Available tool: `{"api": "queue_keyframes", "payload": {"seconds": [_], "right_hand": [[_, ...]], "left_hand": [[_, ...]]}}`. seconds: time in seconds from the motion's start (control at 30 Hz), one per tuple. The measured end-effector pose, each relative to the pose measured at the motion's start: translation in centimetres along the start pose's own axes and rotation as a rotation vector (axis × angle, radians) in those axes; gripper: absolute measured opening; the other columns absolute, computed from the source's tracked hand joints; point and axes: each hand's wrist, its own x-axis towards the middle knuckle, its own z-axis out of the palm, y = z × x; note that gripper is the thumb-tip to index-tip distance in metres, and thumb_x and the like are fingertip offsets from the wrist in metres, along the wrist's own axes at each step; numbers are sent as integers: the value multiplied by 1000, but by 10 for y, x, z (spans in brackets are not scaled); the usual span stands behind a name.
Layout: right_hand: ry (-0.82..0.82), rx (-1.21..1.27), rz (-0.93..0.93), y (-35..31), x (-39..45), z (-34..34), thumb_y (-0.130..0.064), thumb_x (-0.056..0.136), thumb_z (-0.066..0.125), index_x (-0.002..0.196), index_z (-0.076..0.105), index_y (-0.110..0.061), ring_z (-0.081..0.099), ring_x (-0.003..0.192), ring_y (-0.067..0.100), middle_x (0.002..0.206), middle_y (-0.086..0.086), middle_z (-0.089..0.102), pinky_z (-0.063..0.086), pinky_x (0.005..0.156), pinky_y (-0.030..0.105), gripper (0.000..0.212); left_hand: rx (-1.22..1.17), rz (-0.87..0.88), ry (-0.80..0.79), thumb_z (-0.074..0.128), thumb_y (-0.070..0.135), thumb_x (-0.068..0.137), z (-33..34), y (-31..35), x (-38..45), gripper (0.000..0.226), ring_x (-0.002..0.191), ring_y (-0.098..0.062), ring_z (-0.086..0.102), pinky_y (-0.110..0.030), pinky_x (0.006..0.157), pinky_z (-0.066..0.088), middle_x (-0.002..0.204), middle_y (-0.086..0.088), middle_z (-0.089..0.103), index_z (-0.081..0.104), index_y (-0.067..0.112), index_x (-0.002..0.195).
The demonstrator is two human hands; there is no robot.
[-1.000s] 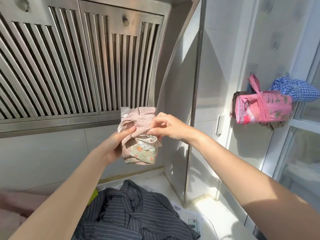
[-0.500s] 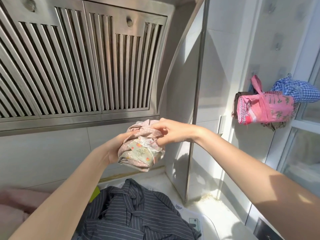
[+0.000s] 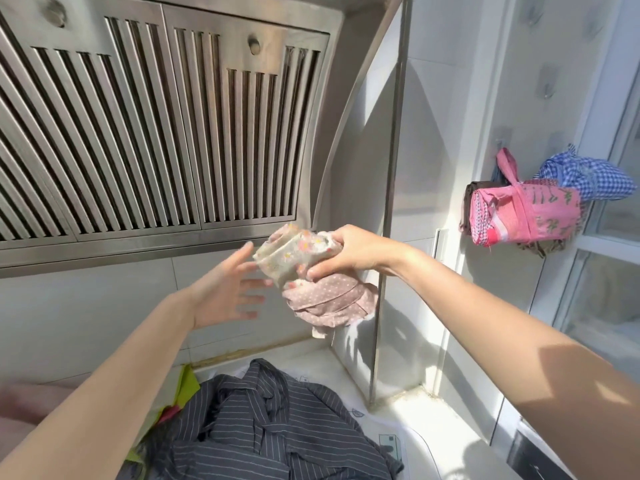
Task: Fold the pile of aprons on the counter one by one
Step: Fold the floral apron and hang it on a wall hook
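closest to me, a dark grey pinstriped apron [image 3: 263, 434] lies crumpled in a heap on the white worktop [image 3: 408, 410], spread toward its near edge, with a lime-green cloth [image 3: 185, 384] poking out from under its left side. a printed sheet of paper [image 3: 388, 441] shows at the heap's right edge.

above the heap, both bare arms reach forward. the left hand [image 3: 225, 289] is held up with fingers spread and relaxed, holding nothing, its fingertips just beside the bundle. the right hand [image 3: 349, 252] grips a folded apron [image 3: 311, 275], thumb beneath and fingers curled over the top. that apron is in the air, well above the worktop's back edge: a tight roll, cream with small orange and pink flowers on the upper part, dusty pink with white dots below, where the layers bulge and a loose end droops.

behind it the slatted steel range hood [image 3: 156, 133] fills the wall. far right, a pink floral bundle [image 3: 526, 216] and a blue gingham bundle [image 3: 585, 174] hang on wall hooks.
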Motion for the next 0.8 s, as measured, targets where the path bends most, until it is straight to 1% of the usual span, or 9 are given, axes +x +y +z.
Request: {"api": "queue_keyframes", "payload": {"seconds": [0.07, 0.17, 0.27, 0.37, 0.43, 0.47, 0.53, 0.63, 0.8], "right_hand": [[-45, 227, 108, 7, -5, -8, -17, 71, 81, 88, 71, -9, 67, 79, 17, 84, 5, 72, 54, 80, 31, 22], [-112, 395, 175, 14, -10, -5, -8, 74, 76, 84, 68, -8, 68, 70, 18, 77, 6, 71, 55, 73, 31, 12], [-121, 551, 196, 11, -17, -3, -14, 68, 77, 90, 66, -5, 67, 77, 21, 82, 9, 70, 55, 76, 33, 26], [51, 678, 290, 21, -15, -13, -33, 66, 76, 93, 67, -1, 68, 78, 24, 88, 13, 71, 56, 81, 37, 43], [237, 767, 368, 33, -10, -21, -49, 59, 78, 92, 67, -6, 64, 74, 24, 87, 10, 68, 51, 93, 45, 56], [302, 771, 391, 41, -7, -24, -54, 54, 80, 91, 67, -9, 60, 71, 23, 83, 6, 64, 46, 99, 49, 60], [299, 803, 432, 41, -9, -24, -44, 69, 78, 88, 68, -7, 60, 71, 24, 77, 6, 65, 46, 98, 49, 42], [229, 736, 445, 30, -13, -26, -11, 85, 67, 80, 63, 0, 62, 73, 26, 74, 13, 65, 50, 82, 42, 13], [296, 501, 545, 22, -8, -34, -2, 85, 59, 79, 58, -2, 60, 58, 23, 68, 11, 62, 50, 57, 29, 6]], "left_hand": [[4, 197, -64, 55, 74, 66, 8, 12, -9, 78, 121, -21, 53, -41, 95, 45, 131, 3, 57, 48, 30, 131], [388, 359, -128, 82, 59, 49, 27, 22, -5, 86, 114, -11, 58, -31, 95, 47, 126, 6, 60, 50, 33, 125], [503, 413, -86, 81, 42, 67, 45, 27, 0, 55, 101, -6, 64, -21, 81, 52, 113, 10, 66, 56, 36, 115], [474, 416, -30, 68, 31, 81, 61, 25, 1, 20, 80, -2, 68, -14, 64, 52, 89, 10, 73, 65, 26, 100], [503, 422, 0, 71, 25, 81, 71, 20, 2, 14, 68, 2, 66, -11, 57, 48, 78, 10, 72, 69, 18, 93], [532, 440, 0, 72, 24, 80, 75, 16, 3, 14, 68, 2, 65, -11, 60, 48, 77, 11, 73, 70, 17, 91], [547, 492, 47, 72, 29, 79, 82, 10, 8, 16, 74, -1, 67, -15, 66, 51, 81, 10, 74, 71, 19, 91], [464, 529, 81, 64, 35, 85, 89, 19, 11, 13, 70, -3, 67, -15, 58, 52, 79, 11, 73, 68, 25, 91], [506, 540, 48, 60, 31, 89, 99, 23, 14, 13, 72, -4, 66, -18, 65, 53, 83, 5, 72, 67, 20, 90]]}}
